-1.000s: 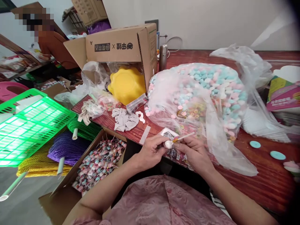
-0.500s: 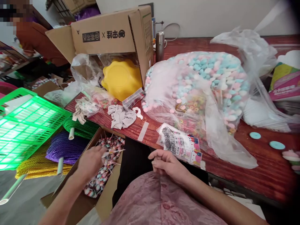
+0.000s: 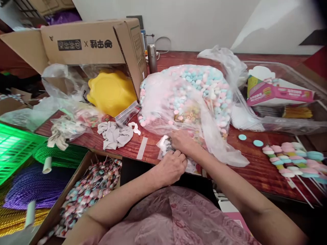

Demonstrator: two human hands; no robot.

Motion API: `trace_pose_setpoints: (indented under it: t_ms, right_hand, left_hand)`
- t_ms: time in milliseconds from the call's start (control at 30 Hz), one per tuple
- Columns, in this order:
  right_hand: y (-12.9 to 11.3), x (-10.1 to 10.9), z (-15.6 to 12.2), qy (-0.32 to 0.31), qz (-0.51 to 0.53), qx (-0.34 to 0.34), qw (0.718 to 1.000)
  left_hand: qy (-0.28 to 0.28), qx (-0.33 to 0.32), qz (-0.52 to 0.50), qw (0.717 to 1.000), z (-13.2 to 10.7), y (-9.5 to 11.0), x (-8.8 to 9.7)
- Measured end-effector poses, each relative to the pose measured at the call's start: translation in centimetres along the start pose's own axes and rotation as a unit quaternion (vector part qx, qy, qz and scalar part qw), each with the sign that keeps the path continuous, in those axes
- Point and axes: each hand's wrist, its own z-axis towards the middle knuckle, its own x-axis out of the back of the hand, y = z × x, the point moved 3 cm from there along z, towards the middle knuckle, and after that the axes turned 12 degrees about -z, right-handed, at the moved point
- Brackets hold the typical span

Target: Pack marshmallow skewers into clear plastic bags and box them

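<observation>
My left hand is closed, with its fingers curled at the table's front edge beside a stack of printed plastic packets. Anything inside that hand is hidden. Just beyond it, my right hand reaches over the packets, fingers bent down and pressed together near the rim of a big clear bag. What its fingertips grip cannot be made out. Pink, white and blue candies fill the bag, and small yellow and orange rings show in its front.
Left below the table stands a carton of small candy sticks, beside coloured cord bundles. Marshmallow skewers and two blue discs lie right. A large carton, yellow lid and crumpled cloth sit left.
My left hand has left the candy carton and come right to the packets. My right hand has moved forward over them. The view has turned right, bringing the marshmallow skewers into sight.
</observation>
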Motion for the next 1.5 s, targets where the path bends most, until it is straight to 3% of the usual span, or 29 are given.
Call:
trace_pose_setpoints:
  t_ms: [133,233,300,400,467,533,633,733,867,1033,1233,1300,1433,1500]
  right_hand:
    - [4.2,0.9,-0.6,0.119,0.075,-0.074,0.987]
    - [7.7,1.4,-1.0,0.230,0.109,-0.160,0.954]
    - [8.9,1.1,-1.8,0.276,0.114,-0.184,0.937]
    - [8.1,-0.4,-4.4,0.315,0.121,-0.157,0.928]
    - [6.6,-1.3,-7.2,0.399,0.150,-0.108,0.898]
    - [5.1,-2.4,-9.8,0.433,0.159,-0.061,0.885]
    - [3.3,-3.8,-12.0,0.388,0.141,-0.014,0.911]
    - [2.4,-4.6,-12.5,0.346,0.122,-0.001,0.930]
    - [1.2,-4.7,-11.4,0.296,0.080,-0.004,0.952]
    - [0.0,-4.7,-9.7,0.163,0.017,-0.020,0.986]
    - [0.2,-4.9,-9.3,0.109,0.045,-0.019,0.993]
    - [0.3,-4.8,-9.4,0.104,0.041,-0.019,0.994]
    - [0.1,-4.5,-9.3,0.098,0.029,-0.015,0.995]
    - [0.0,-4.5,-9.3,0.105,0.025,-0.015,0.994]
  left_hand:
    - [-0.013,0.022,0.011,1.000,-0.3,-1.0,-0.3]
    - [-0.004,0.055,0.014,0.998,-0.4,-1.3,-0.2]
    - [0.007,0.084,0.017,0.996,-0.2,-1.5,-0.2]
    - [0.024,0.092,0.023,0.995,0.5,-2.1,-0.1]
    - [0.042,0.082,0.022,0.995,0.8,-2.8,0.2]
    - [0.051,0.074,0.012,0.996,1.0,-3.7,0.4]
    - [0.043,0.057,-0.014,0.997,1.2,-5.3,0.8]
    - [0.060,0.033,-0.049,0.997,1.4,-6.7,1.4]
    - [0.083,0.070,-0.056,0.993,1.9,-8.6,2.1]
    - [0.040,0.135,-0.067,0.988,3.0,-10.4,2.2]
    - [0.030,0.123,-0.070,0.989,3.0,-11.1,2.2]
    - [0.064,0.097,-0.083,0.990,2.9,-11.2,3.2]
    - [0.267,0.054,-0.149,0.951,4.2,-11.3,7.5]
    - [0.322,0.037,-0.161,0.932,5.4,-11.0,8.9]
